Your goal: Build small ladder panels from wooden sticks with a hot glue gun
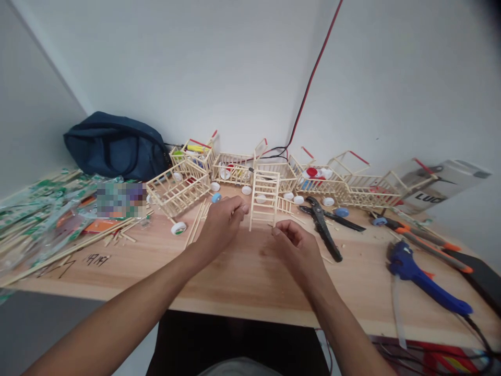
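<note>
A small ladder-like frame of thin wooden sticks stands roughly upright in front of a row of little stick carts. My right hand has its thumb and forefinger pinched at the foot of the frame's right leg. To the left of the frame is my left hand, its fingers curled and pinched together; whatever lies between those fingertips is hidden. Close by on the left, a larger stick cart basket rests tilted on the table, with a white wheel at its lower corner.
Several stick carts with red handles line the wall. Black cutting pliers, a blue glue gun and orange-handled tools lie right. Bagged sticks and a dark blue bag occupy the left. A red-black cable runs down the wall.
</note>
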{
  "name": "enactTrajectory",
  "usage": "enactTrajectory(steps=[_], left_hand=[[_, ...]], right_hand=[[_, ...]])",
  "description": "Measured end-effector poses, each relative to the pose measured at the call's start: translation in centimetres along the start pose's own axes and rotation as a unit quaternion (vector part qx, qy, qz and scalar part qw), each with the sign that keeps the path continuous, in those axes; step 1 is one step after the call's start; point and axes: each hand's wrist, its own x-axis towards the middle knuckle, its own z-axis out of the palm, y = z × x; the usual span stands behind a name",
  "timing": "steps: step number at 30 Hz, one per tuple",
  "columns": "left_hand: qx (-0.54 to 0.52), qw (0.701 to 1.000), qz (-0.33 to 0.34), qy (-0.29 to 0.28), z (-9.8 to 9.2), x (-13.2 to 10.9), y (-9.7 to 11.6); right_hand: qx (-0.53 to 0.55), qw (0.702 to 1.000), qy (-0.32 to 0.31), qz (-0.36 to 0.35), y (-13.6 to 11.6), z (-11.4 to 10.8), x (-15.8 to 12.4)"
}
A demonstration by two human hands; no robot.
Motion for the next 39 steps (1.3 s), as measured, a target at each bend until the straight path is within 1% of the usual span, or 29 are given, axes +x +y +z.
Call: enactTrajectory(steps=[3, 6, 10, 13, 17, 20, 22, 25, 29, 31, 35, 37, 39], left_hand=[[-0.022, 1.0, -0.019, -0.001, 0.0, 0.1, -0.2], [-0.09, 0.995, -0.043, -0.02, -0.1, 0.4, -0.6], [-0.213, 0.972, -0.087, -0.053, -0.1, 0.6, -0.9], [-0.279, 0.951, -0.117, -0.057, 0.0, 0.6, -1.0], [-0.34, 0.928, -0.141, -0.058, 0.2, 0.6, -1.2], [-0.359, 0.918, -0.155, -0.063, 0.3, 0.7, -1.2], [-0.367, 0.917, -0.149, -0.049, 0.3, 0.8, -1.2], [-0.392, 0.912, -0.119, -0.022, 0.4, 0.8, -1.2], [-0.415, 0.904, -0.095, -0.027, 0.4, 0.8, -1.1], [-0.41, 0.907, -0.089, -0.028, 0.4, 0.8, -1.2], [-0.39, 0.917, -0.086, -0.013, 0.3, 0.9, -1.6], [-0.406, 0.908, -0.096, -0.016, 0.3, 0.9, -1.9], [-0.444, 0.888, -0.114, -0.024, 0.2, 1.0, -1.9]], right_hand=[[0.032, 0.999, -0.009, 0.027, -0.4, 0.1, 0.0], [0.056, 0.997, -0.01, 0.045, -0.7, 0.1, 0.1], [0.073, 0.996, -0.01, 0.054, -0.7, 0.1, 0.0], [0.076, 0.995, -0.015, 0.058, -0.8, 0.1, -0.1], [0.069, 0.996, -0.009, 0.056, -1.0, 0.1, -0.2], [0.058, 0.997, -0.004, 0.049, -1.0, 0.1, -0.2], [0.056, 0.997, -0.002, 0.046, -0.9, 0.0, -0.1], [0.058, 0.997, -0.002, 0.043, -0.7, 0.0, 0.0], [0.056, 0.998, 0.005, 0.042, -0.7, -0.1, 0.0], [0.058, 0.997, 0.01, 0.042, -0.7, -0.1, 0.0], [0.063, 0.997, 0.017, 0.043, -1.0, -0.1, -0.2], [0.065, 0.997, 0.017, 0.048, -1.0, -0.1, -0.3], [0.067, 0.996, 0.015, 0.054, -1.0, -0.2, -0.3]])
